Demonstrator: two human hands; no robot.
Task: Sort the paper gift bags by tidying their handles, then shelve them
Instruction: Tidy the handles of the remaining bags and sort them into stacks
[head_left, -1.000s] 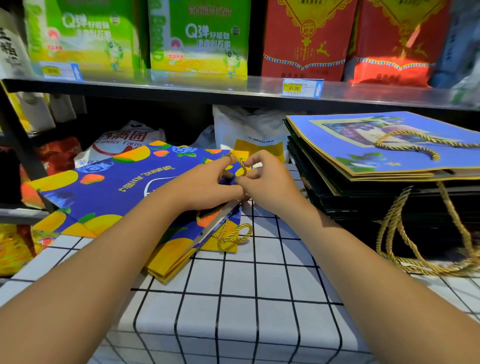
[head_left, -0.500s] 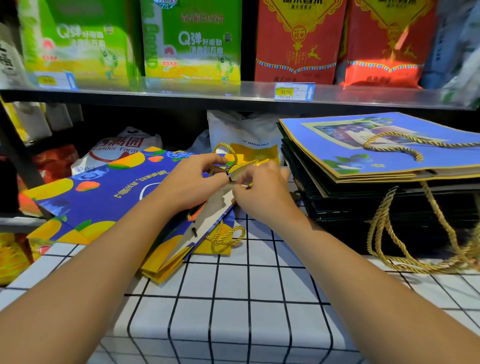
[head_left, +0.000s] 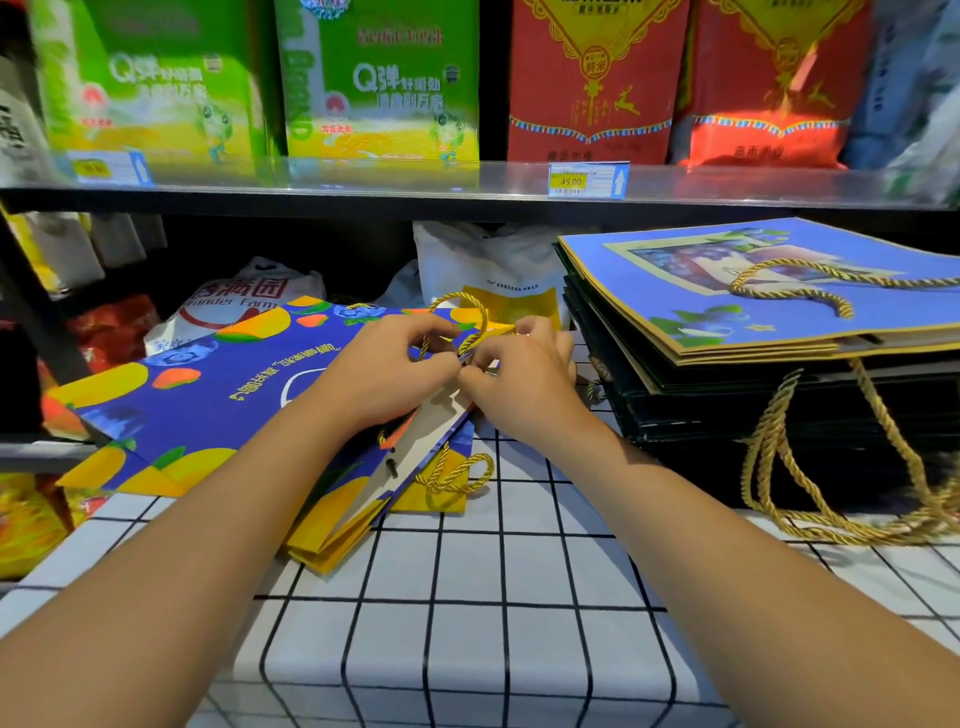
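Stretching across the foreground, a white cloth with a black grid (head_left: 467, 623) covers the work surface, and two bare forearms reach over it toward the shelving. Just beyond its near part lies a flat blue paper gift bag printed with yellow and orange fruit (head_left: 208, 405), resting on more folded bags of the same print whose yellow edges show beneath it. A loose coil of gold twisted cord (head_left: 457, 470) sits at the lower bags' mouth, on the cloth. The left hand (head_left: 384, 374) and the right hand (head_left: 519, 379) meet over the top bag's open mouth, fingers curled, each pinching the gold rope handle (head_left: 467, 317), which arches up in a loop between them. To the right, well apart from the hands, stands a tall stack of flat bags topped by a light blue paper bag with a gold border (head_left: 779, 312); its gold cords hang down onto the cloth. Behind, white plastic sacks (head_left: 483, 265) lie in the dark shelf recess. Above runs a black shelf edge with a price tag (head_left: 587, 180), carrying green boxes (head_left: 379, 83) and red packages (head_left: 592, 78).
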